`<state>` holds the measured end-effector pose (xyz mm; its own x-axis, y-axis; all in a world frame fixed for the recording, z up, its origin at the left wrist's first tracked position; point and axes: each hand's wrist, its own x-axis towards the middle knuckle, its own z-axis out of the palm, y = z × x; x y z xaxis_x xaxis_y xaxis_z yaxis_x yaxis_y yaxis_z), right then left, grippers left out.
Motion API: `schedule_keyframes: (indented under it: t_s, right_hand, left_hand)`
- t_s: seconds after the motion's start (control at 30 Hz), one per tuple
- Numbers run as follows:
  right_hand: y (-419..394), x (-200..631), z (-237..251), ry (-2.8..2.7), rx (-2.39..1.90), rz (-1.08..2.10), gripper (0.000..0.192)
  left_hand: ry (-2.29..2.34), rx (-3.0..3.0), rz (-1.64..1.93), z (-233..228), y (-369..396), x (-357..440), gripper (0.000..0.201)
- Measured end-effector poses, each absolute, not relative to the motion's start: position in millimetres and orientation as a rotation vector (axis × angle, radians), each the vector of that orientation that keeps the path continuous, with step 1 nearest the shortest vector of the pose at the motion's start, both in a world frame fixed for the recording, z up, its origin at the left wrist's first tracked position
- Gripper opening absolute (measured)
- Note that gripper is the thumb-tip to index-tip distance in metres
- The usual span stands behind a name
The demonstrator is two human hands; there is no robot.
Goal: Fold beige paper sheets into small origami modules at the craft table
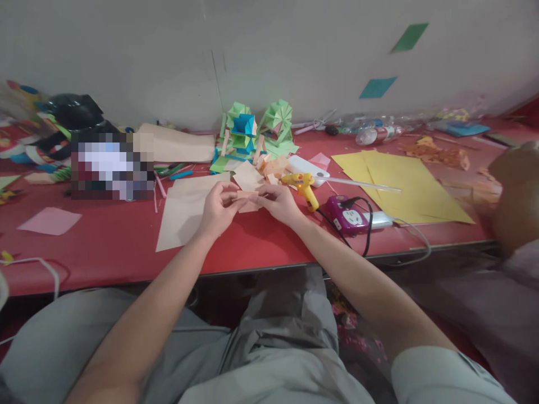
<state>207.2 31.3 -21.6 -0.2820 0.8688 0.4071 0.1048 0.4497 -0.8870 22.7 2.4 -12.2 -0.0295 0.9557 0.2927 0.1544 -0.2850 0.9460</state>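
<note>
Both hands meet over the red surface [126,247], the left hand [219,209] and right hand [278,203] each in a closed grip on one small peach paper piece [247,201]; seemingly mid-fold, needing a firm crease next; the yellow glue gun [304,186] lies just beside

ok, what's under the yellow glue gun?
Bare red table shows around the glue gun. Its nozzle points toward the peach paper pieces. A black cord leads to the purple power strip. The surface directly beneath the gun is hidden.
</note>
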Motion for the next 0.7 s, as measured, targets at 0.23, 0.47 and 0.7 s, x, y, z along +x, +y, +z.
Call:
schedule_keyframes:
  t_s: [0.23,0.47,0.7]
  right_hand:
    - [32.8,210.5,-25.9,-1.840,-0.764,0.658,0.008]
    - [32.1,215.4,-29.1,-2.117,-0.826,0.533,0.022]
    - [26.1,219.1,-21.4,-2.233,-0.812,0.574,0.007]
  left_hand:
    - [1.245,1.928,1.378,-10.7,1.7,18.1,0.004]
    - [1.322,2.171,1.021,-16.9,0.9,15.2,0.015]
    - [1.312,2.173,0.925,-15.2,1.3,13.3,0.009]
